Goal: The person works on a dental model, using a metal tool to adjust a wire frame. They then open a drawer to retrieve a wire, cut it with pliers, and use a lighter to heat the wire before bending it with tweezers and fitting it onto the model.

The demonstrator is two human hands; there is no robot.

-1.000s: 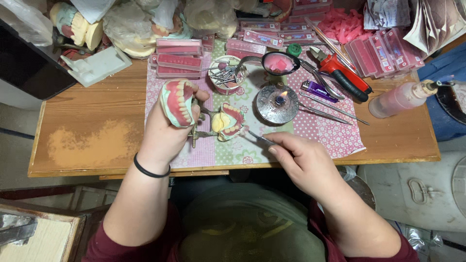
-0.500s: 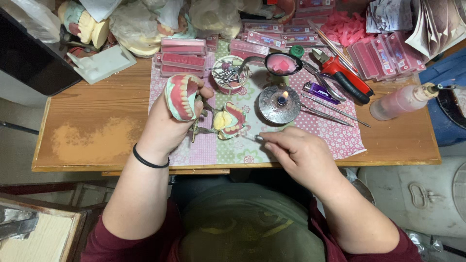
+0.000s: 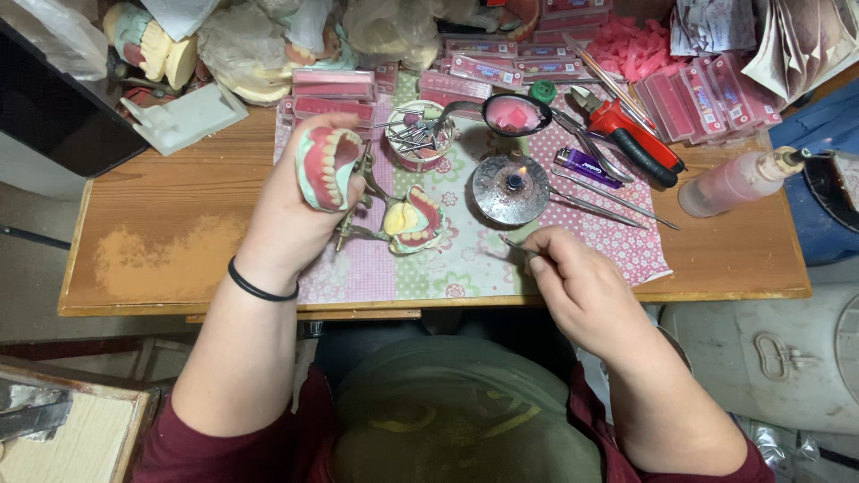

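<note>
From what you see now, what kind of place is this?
Probably a dental technician's bench: the left hand holds a denture model, a small burner is lit, and trays of artificial teeth line the wooden table.

A worn wooden tabletop filled the view, with a pale scuffed patch near its left edge. A patterned pink and green cloth covered its middle. A grey floor showed at left, and a black panel leaned at the upper left corner.
</note>
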